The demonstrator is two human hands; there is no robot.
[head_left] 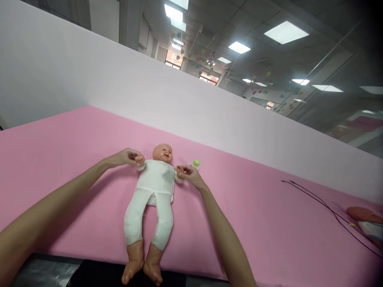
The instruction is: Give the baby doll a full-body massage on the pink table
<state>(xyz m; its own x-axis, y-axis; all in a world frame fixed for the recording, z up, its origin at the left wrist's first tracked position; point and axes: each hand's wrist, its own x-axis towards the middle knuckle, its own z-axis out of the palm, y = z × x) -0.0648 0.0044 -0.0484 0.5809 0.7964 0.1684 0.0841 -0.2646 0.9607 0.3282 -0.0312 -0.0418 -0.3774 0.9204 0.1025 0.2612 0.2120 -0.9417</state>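
A bald baby doll with a tan plastic head and a white cloth body (156,176) lies on its back on the pink padded tabletop (260,223), its face up and a smile on its open mouth. Its head points to the far edge, where a tall white partition (185,107) rises, and its bare plastic feet (143,268) reach out over the near edge. The arms are held out to either side, and the legs lie slightly apart.

The person leans in with both arms, one on each side of the doll. The left hand (127,156) has its fingertips pinched on the doll's small hand on that side, just beside the shoulder. The right hand (190,175) is closed, thumb and fingers together, on the doll's other hand; I can't make out each finger from here.

Just beyond the right hand sits a small object with a round lime-green top (196,163), partly hidden by that hand. Well off to the right, a thin black cable (323,204) runs in loose lines from near the far edge down to the right. Beside it, at the right side of the view, is a reddish-brown rounded thing with a white part (365,215), cut off, so I can't say what it is.
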